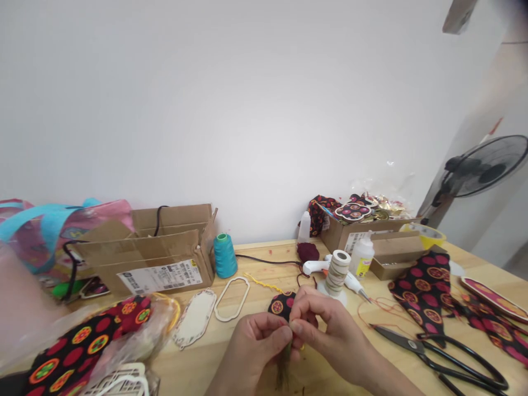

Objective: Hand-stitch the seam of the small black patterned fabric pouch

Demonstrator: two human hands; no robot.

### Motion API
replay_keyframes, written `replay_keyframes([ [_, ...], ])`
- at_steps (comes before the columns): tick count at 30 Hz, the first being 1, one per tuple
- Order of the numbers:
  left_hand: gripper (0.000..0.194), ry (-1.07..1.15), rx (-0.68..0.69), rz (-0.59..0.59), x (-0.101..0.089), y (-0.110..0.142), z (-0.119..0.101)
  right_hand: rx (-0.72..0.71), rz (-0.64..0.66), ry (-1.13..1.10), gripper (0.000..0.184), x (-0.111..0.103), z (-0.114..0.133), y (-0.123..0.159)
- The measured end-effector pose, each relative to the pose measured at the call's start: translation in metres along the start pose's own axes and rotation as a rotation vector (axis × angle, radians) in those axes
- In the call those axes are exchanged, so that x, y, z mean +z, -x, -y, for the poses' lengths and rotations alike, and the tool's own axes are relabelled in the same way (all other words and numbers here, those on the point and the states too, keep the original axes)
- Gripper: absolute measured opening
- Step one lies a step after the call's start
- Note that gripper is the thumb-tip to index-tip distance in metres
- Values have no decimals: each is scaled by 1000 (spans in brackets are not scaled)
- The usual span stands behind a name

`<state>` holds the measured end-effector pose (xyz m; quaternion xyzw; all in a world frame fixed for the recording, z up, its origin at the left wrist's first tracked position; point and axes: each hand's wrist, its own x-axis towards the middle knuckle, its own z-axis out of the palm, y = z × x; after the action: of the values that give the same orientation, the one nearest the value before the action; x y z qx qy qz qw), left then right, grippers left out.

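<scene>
**Both hands pinching a small patterned fabric piece at the near edge of the bench**

The left hand and the right hand are meeting fingertip to fingertip low in the middle of the view, above the pale wooden bench. Between them, they are gripping a small black fabric piece with red and yellow circles, which is sticking up just beyond the fingertips; thin dark threads are hanging down below the pinch. Both hands are curled, thumbs pressed against forefingers, wrists coming in from the near edge.

Just beyond the hands, a spool of cream ribbon is standing upright beside a white glue gun. To the right, large black-handled scissors are lying flat. To the left, a cream oval wooden frame is lying on the bench, with a teal thread cone standing farther back next to an open cardboard box.
</scene>
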<state>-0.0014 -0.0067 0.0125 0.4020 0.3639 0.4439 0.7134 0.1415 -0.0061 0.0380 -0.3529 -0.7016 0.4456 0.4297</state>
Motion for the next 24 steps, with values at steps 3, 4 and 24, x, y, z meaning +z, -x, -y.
replay_keyframes([
  [3,14,15,22,17,0,0,0,-12,-5,-43,16,3,-1,-1],
  [4,13,24,29,20,0,0,1,-24,-13,-40,17,3,-1,-1],
  [24,21,-155,36,-133,-5,-5,6,-215,-94,246,13,9,-21,3],
])
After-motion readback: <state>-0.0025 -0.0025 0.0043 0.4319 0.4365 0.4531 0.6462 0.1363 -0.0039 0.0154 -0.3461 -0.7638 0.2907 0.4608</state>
